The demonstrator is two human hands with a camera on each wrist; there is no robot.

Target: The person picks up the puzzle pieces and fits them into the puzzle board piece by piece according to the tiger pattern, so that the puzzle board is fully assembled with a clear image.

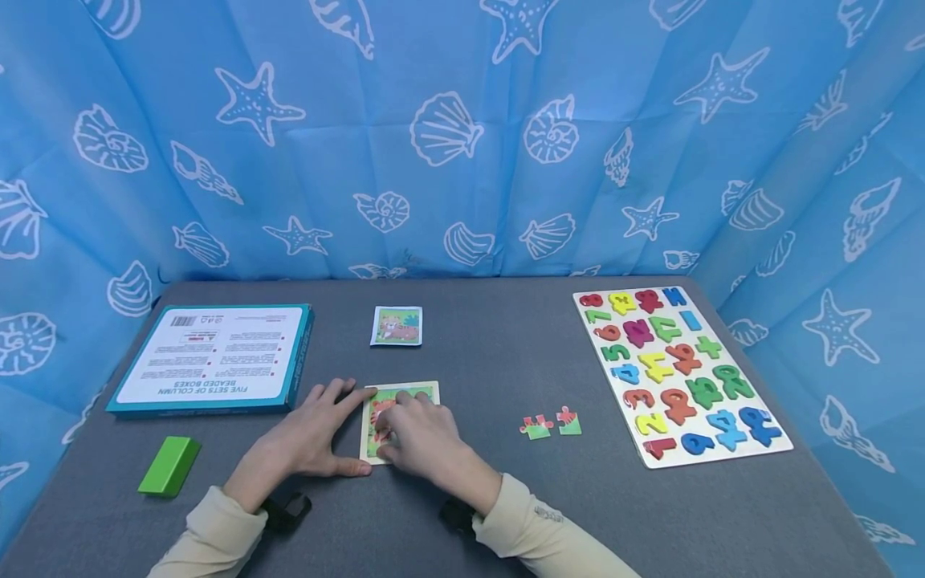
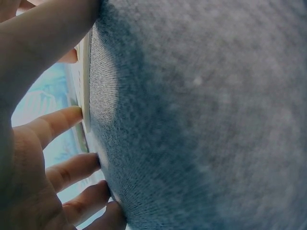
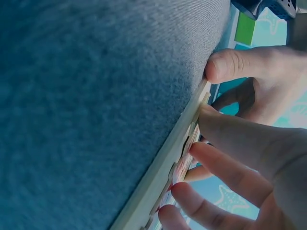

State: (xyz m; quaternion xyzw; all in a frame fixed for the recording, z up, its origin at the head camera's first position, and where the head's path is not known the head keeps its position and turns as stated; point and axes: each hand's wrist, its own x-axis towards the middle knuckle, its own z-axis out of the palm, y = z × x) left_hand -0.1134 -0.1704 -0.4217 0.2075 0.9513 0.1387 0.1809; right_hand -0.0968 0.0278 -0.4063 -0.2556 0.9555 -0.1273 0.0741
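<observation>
A small wooden puzzle board point(image 1: 436, 393) with a pale rim and a red-and-green picture lies flat at the table's front middle. My left hand point(image 1: 314, 437) spreads beside its left side, the index fingertip at the upper left and the thumb at the lower left corner. My right hand point(image 1: 426, 441) is over the board and hides much of the picture. In the right wrist view, its thumb and slightly bent fingers touch the puzzle pieces point(image 3: 180, 167), some of which sit unevenly above the rim. Two loose red-and-green puzzle pieces, one point(image 1: 536, 427) beside the other point(image 1: 568, 421), lie to the right.
Behind the board lies a small picture card point(image 1: 397, 326). A flat teal-and-white box point(image 1: 213, 353) and a green block point(image 1: 169, 466) are on the left. A white board with coloured numbers and shapes point(image 1: 679, 377) lies on the right. A blue curtain point(image 1: 448, 201) hangs behind the grey table.
</observation>
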